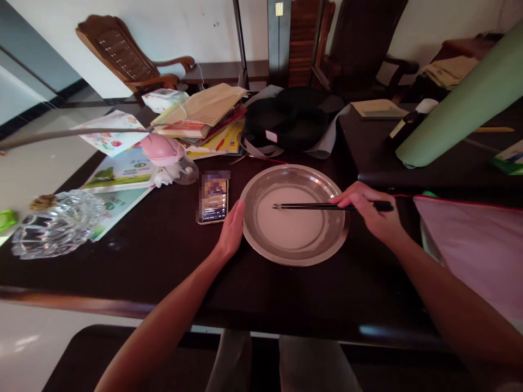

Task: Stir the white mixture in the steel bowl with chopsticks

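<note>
A round metal basin stands on the dark table in front of me. White liquid covers its bottom. My left hand grips the basin's left rim, its fingers along the outer side. In my right hand is a pair of black chopsticks, pinched near the back end. They lie nearly level across the basin, tips over the middle of the liquid; whether the tips dip in I cannot tell. Just left of the basin is a phone with a lit screen, partly blurred.
A glass bowl, a pink-lidded bottle and booklets occupy the left. Behind the basin are stacked books and a black round bag. To the right are a green cylinder, a dark bottle and a pink cloth-like item.
</note>
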Action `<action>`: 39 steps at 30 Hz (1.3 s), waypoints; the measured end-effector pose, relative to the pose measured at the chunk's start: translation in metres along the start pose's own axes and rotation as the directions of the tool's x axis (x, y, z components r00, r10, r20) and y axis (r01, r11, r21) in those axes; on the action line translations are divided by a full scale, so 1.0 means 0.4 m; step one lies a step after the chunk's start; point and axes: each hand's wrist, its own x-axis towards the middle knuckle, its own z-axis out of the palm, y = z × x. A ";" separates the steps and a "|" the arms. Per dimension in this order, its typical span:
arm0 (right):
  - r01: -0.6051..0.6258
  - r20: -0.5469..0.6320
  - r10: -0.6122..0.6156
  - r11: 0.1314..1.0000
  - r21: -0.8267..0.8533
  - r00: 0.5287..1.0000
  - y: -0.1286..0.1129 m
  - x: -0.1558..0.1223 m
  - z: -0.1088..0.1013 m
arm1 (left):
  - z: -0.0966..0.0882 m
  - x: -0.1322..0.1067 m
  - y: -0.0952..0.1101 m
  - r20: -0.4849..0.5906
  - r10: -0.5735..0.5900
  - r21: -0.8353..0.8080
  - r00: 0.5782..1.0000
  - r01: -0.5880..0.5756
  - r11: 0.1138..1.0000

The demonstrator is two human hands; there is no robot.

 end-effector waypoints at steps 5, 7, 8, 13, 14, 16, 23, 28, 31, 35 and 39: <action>0.083 -0.233 -0.035 0.976 0.202 0.972 0.020 0.010 -0.023 | 0.000 -0.001 0.004 -0.005 -0.008 -0.001 1.000 0.008 1.000; 0.088 -0.168 -0.047 0.966 0.242 0.985 0.022 0.009 -0.020 | 0.000 0.000 0.003 -0.011 0.000 0.007 1.000 0.000 1.000; 0.077 -0.115 -0.050 0.967 0.242 0.992 0.020 0.007 -0.016 | 0.000 0.000 0.002 -0.010 0.004 0.007 1.000 -0.004 1.000; -0.006 0.125 0.001 0.999 0.038 0.992 -0.002 -0.003 0.009 | 0.000 0.002 -0.005 -0.012 -0.003 -0.011 1.000 0.002 1.000; -0.013 0.120 0.013 1.000 0.000 0.993 -0.004 -0.002 0.009 | 0.001 0.001 -0.004 -0.016 0.001 -0.007 1.000 -0.002 1.000; -0.016 0.021 0.016 1.000 -0.018 1.000 -0.002 0.000 0.002 | 0.001 0.000 -0.001 -0.017 0.008 -0.005 1.000 -0.008 1.000; 0.009 -0.241 0.049 0.972 0.233 0.969 0.021 0.009 -0.019 | 0.002 0.000 0.004 -0.003 -0.008 -0.019 1.000 0.008 1.000; -0.071 0.048 0.067 0.992 0.103 0.997 0.001 -0.002 0.011 | 0.001 0.000 -0.003 -0.012 -0.010 -0.025 1.000 0.010 1.000; -0.020 0.066 0.022 0.999 -0.031 0.998 -0.004 -0.003 0.012 | 0.001 -0.001 -0.002 -0.016 -0.015 -0.015 1.000 0.014 1.000; -0.010 -0.198 0.022 0.998 0.065 0.980 0.012 0.005 -0.011 | 0.001 -0.001 0.001 -0.007 -0.014 -0.016 1.000 0.014 1.000; 0.042 -0.256 0.021 0.971 0.237 0.966 0.024 0.011 -0.023 | 0.001 0.000 0.000 -0.002 -0.008 -0.024 1.000 0.008 1.000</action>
